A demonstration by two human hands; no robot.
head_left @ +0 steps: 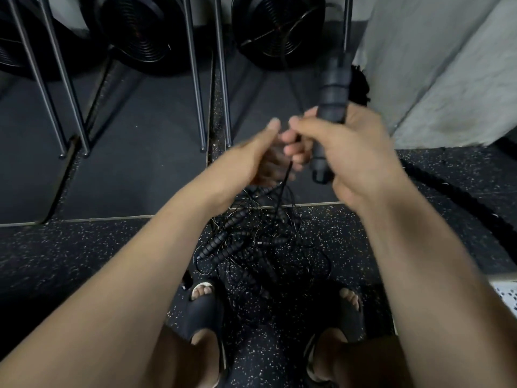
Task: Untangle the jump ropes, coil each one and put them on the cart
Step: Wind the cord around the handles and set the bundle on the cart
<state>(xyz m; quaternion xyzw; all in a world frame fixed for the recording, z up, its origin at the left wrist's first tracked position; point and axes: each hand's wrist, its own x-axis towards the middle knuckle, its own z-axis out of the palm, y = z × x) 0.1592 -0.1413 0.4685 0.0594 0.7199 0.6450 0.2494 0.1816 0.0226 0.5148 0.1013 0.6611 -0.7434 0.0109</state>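
I'm judging early stage: right hand (352,158) clenching rope handle (333,102), left hand (251,155) fingers (291,149) pinching cord (286,175); tangle (251,242) lying on floor (84,261), nothing coiled, cart unseen.

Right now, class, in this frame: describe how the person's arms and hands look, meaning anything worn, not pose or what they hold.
The left forearm and right forearm are bare as far as the frame shows; no sleeve is visible. The left hand and right hand wear no gloves, and no watch, bracelet or ring shows on their visible parts.
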